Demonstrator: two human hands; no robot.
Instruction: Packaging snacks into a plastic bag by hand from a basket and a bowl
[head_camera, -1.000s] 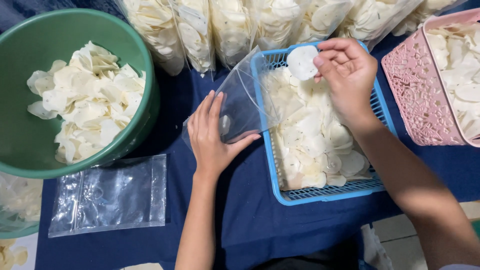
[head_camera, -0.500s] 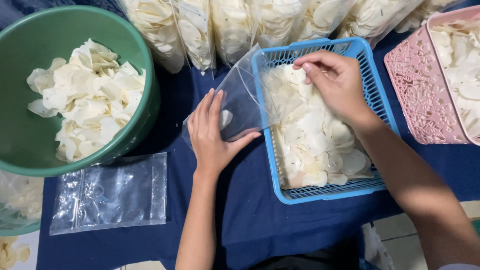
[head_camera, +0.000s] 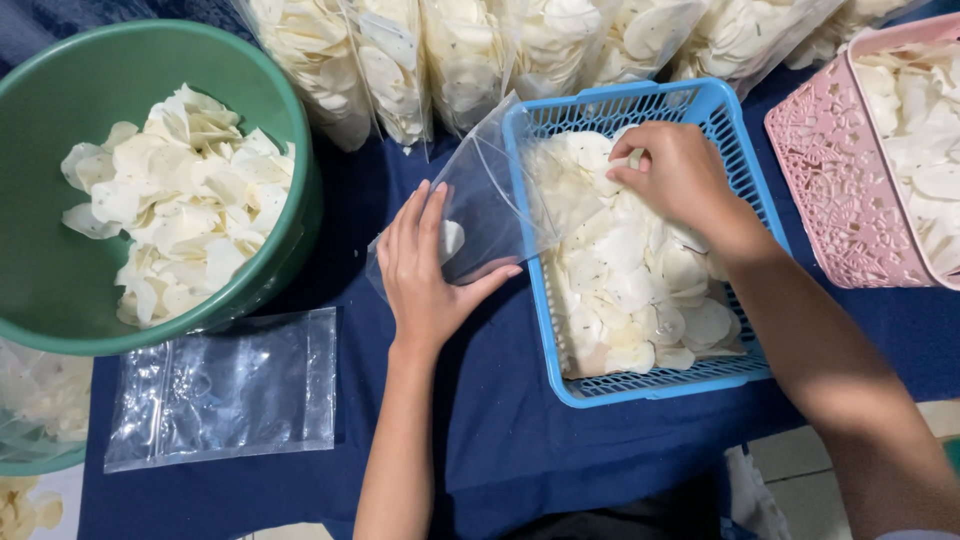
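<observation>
- Head view: the left hand lies flat on a clear plastic bag, fingers together, pinning it against the left wall of the blue basket near the bench's middle.
- The right hand is closed on pale chips at the basket's far end.
- The chips look light, thin and brittle, best pinched loosely by their edges; the bag looks soft and slippery.
- A green bowl sits at the left edge, a pink basket at the right.
</observation>
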